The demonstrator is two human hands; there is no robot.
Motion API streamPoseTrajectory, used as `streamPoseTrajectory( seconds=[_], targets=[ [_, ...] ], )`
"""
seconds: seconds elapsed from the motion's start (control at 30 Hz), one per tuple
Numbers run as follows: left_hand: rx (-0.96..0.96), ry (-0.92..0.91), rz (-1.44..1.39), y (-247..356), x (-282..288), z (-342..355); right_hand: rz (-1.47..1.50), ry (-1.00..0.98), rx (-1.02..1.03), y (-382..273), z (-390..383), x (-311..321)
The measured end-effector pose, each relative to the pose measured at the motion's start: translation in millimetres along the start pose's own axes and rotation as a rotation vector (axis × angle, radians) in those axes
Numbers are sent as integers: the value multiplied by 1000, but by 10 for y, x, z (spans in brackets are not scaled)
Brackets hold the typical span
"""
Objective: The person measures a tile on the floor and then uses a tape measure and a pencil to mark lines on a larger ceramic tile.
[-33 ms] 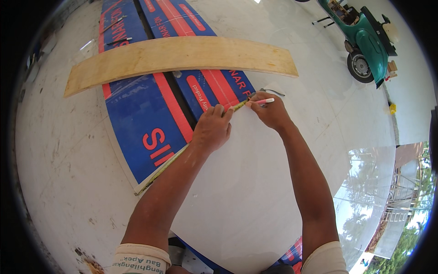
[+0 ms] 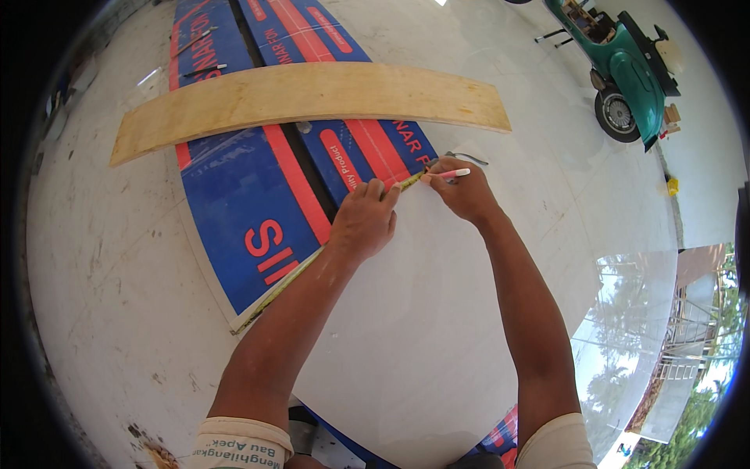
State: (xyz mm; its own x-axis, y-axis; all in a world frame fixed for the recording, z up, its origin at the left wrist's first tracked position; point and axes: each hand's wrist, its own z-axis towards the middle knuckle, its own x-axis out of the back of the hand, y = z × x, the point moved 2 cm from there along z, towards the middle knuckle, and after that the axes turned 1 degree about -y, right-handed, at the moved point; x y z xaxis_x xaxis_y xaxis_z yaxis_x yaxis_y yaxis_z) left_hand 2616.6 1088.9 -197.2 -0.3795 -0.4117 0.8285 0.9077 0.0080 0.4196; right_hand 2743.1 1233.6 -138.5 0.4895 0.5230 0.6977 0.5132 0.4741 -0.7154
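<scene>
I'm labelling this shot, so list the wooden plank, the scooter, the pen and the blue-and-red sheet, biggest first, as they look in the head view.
1. Blue-and-red sheet, though partly covered by the plank
2. Wooden plank
3. Green scooter, looking smaller because it's farther off
4. Pink-and-white pen

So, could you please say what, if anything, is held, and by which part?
The right hand holds a slim, white-ended pink pen by its other end; the left hand touches a long yellow measuring tape, grip unclear.
</scene>
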Motion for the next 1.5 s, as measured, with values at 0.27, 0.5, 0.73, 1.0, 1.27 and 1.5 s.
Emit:
streamPoseTrajectory(
  seconds=[0.27,0.5,0.73,1.0,1.27,1.5],
  targets=[
    [-3,11,1,4,23,7,1,-12,-24,-51,0,26],
    [-9,14,3,-13,19,5,-51,-7,-29,-93,-1,19],
    [5,8,7,-8,11,2,287,194,-3,-60,-28,68],
    [-26,99,-15,11,14,-12,-210,251,128,153,-185,-149],
    [-103,164,-3,7,25,-108,-229,373,86,70,-598,-313],
    [-105,164,73,71,44,-467,-282,398,92,-51,-970,-490]
  ],
)
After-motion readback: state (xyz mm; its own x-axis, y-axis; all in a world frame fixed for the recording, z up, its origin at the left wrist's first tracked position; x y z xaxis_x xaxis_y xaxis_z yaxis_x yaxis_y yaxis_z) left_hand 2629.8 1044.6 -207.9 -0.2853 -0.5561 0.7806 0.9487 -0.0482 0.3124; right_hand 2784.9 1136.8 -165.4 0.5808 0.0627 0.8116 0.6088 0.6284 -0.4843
